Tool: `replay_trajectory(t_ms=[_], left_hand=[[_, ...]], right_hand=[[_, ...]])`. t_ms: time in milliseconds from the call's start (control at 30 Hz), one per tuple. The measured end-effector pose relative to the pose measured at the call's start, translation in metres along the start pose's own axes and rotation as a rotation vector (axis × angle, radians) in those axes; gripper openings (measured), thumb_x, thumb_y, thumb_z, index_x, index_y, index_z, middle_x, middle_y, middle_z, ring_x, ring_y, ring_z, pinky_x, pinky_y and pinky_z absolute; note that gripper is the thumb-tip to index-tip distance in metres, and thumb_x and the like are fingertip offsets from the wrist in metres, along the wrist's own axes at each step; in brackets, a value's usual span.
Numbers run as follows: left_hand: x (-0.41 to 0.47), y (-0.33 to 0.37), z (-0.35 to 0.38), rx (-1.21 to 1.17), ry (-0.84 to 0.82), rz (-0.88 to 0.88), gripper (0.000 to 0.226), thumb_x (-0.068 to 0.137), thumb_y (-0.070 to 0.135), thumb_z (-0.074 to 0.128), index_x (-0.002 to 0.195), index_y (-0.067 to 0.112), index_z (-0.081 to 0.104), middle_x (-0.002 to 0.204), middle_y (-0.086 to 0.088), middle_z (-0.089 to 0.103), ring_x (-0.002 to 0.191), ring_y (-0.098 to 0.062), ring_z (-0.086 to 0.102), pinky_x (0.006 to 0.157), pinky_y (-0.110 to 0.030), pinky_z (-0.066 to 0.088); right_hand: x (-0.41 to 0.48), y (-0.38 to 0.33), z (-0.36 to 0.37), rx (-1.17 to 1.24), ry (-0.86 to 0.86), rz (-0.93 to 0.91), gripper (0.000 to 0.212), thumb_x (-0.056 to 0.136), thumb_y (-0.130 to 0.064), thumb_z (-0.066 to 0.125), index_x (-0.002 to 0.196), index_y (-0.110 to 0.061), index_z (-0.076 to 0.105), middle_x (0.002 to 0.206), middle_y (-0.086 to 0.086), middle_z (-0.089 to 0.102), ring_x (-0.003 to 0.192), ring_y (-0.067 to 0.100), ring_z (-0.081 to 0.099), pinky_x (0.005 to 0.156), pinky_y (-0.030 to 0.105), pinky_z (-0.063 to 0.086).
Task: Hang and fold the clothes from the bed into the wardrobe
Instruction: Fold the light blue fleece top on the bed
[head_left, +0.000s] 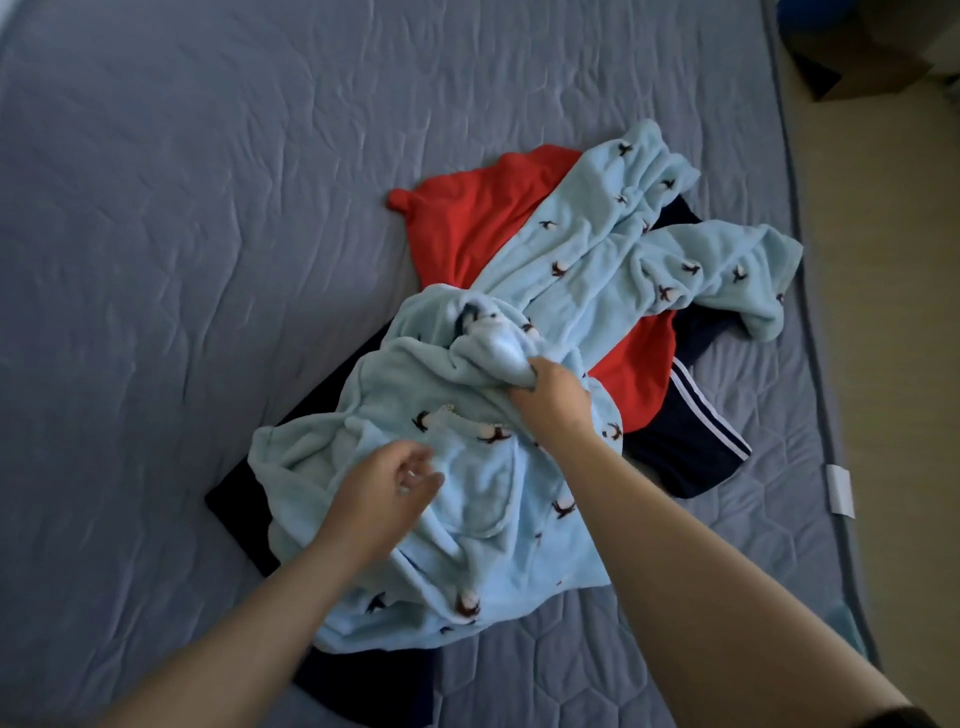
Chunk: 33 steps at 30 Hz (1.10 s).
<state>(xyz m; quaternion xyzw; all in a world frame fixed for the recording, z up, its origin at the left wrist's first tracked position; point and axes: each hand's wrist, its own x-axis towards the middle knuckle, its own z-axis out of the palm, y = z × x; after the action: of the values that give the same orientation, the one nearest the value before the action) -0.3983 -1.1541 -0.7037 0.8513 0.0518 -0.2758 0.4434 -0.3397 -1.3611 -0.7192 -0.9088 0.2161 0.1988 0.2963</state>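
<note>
Quilted grey bed (208, 234), beige floor (904, 364) beyond its right edge: near that edge the blue fleece (571, 249) overlies a red garment (467, 218) and a navy garment (685, 441), with the grip of my right hand (553, 395) clamped on a fold and my left hand (384, 488) loose-fingered over it.

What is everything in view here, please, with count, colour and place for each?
fleece: one, light blue with small dark prints, on top of the pile
red garment: one, red, under the fleece
navy clothes: count unclear, navy with white stripes, bottom of the pile
bed: one, grey-blue quilted, under everything
tag: one, white, bed's right edge
floor: beige, right of the bed
box: one, brown, on the floor, top right
left hand: fingers relaxed, over the fleece
right hand: grips a bunch of fleece
</note>
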Motion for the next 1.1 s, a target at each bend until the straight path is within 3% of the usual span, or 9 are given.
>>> replay_trajectory(t_ms=[133,300,433,500,600,733,800,967,1100], left_hand=[[0.018,0.019,-0.006,0.013,0.116,0.105,0.038,0.081,0.027,0.073,0.115,0.022,0.058,0.108,0.008,0.06,0.097,-0.006,0.057,0.083,-0.024,0.05],[0.042,0.047,0.006,0.239,0.162,0.305,0.082,0.068,0.041,0.083,0.136,0.011,0.047,0.14,-0.01,0.043,0.13,-0.027,0.04,0.109,-0.041,0.032],[0.062,0.056,0.025,0.584,-0.028,0.022,0.111,0.061,0.078,0.063,0.15,0.029,0.018,0.158,-0.005,0.019,0.143,-0.03,0.021,0.112,-0.051,0.024],[0.063,0.056,0.036,0.554,-0.185,-0.14,0.106,0.064,0.079,0.06,0.149,0.031,0.018,0.152,0.0,0.034,0.137,-0.025,0.035,0.11,-0.05,0.03],[0.052,0.054,0.059,0.449,-0.236,-0.076,0.059,0.071,0.062,0.068,0.114,0.025,0.055,0.113,0.0,0.065,0.101,-0.021,0.061,0.087,-0.039,0.049],[0.025,0.046,0.074,0.371,-0.223,-0.021,0.046,0.074,0.058,0.069,0.107,0.029,0.058,0.097,0.008,0.065,0.089,-0.015,0.061,0.072,-0.031,0.048],[0.016,0.04,0.073,0.363,-0.215,0.005,0.043,0.074,0.061,0.066,0.107,0.034,0.057,0.095,0.012,0.065,0.086,-0.012,0.06,0.068,-0.027,0.043],[-0.005,0.026,0.07,0.278,-0.268,0.037,0.038,0.072,0.063,0.066,0.101,0.04,0.059,0.092,0.019,0.066,0.089,-0.003,0.062,0.074,-0.021,0.047],[-0.016,0.02,0.058,0.173,-0.28,-0.107,0.072,0.046,0.093,0.055,0.091,0.037,0.056,0.092,0.017,0.064,0.086,0.0,0.06,0.071,-0.024,0.047]], right_hand=[[-0.048,0.041,0.003,0.049,-0.038,-0.131,0.014,0.086,-0.032,0.062,0.09,-0.018,0.061,0.076,-0.002,0.064,0.073,0.02,0.059,0.057,0.026,0.036],[-0.097,0.119,-0.024,0.02,-0.024,-0.056,0.006,0.082,-0.022,0.066,0.086,-0.022,0.061,0.074,-0.006,0.062,0.071,0.016,0.059,0.057,0.026,0.04],[-0.118,0.165,-0.041,0.051,0.02,0.11,0.011,0.088,-0.027,0.063,0.098,-0.025,0.06,0.076,-0.01,0.063,0.069,0.01,0.059,0.055,0.021,0.042],[-0.12,0.18,-0.046,0.032,0.011,0.165,0.02,0.09,-0.025,0.061,0.108,-0.017,0.062,0.083,-0.004,0.064,0.073,0.014,0.059,0.059,0.027,0.044],[-0.113,0.177,-0.048,0.031,-0.053,0.208,0.027,0.085,-0.019,0.063,0.109,-0.01,0.055,0.094,0.004,0.06,0.082,0.02,0.056,0.069,0.035,0.05],[-0.101,0.14,-0.053,0.281,0.011,0.09,0.09,0.076,-0.041,0.075,0.148,-0.028,0.022,0.138,-0.007,0.035,0.123,0.008,0.036,0.096,0.028,0.039],[-0.087,0.114,-0.055,0.305,0.101,0.005,0.098,0.079,-0.054,0.069,0.153,-0.03,0.01,0.151,-0.006,0.026,0.136,0.012,0.03,0.106,0.031,0.034],[-0.052,0.081,-0.047,-0.083,-0.067,-0.021,0.074,0.087,-0.042,0.062,0.148,-0.026,0.023,0.131,0.001,0.055,0.115,0.026,0.055,0.102,0.046,0.04],[-0.074,0.109,-0.031,-0.238,-0.156,0.073,0.028,0.089,-0.034,0.056,0.111,-0.016,0.056,0.104,0.005,0.065,0.099,0.028,0.06,0.086,0.038,0.045]])
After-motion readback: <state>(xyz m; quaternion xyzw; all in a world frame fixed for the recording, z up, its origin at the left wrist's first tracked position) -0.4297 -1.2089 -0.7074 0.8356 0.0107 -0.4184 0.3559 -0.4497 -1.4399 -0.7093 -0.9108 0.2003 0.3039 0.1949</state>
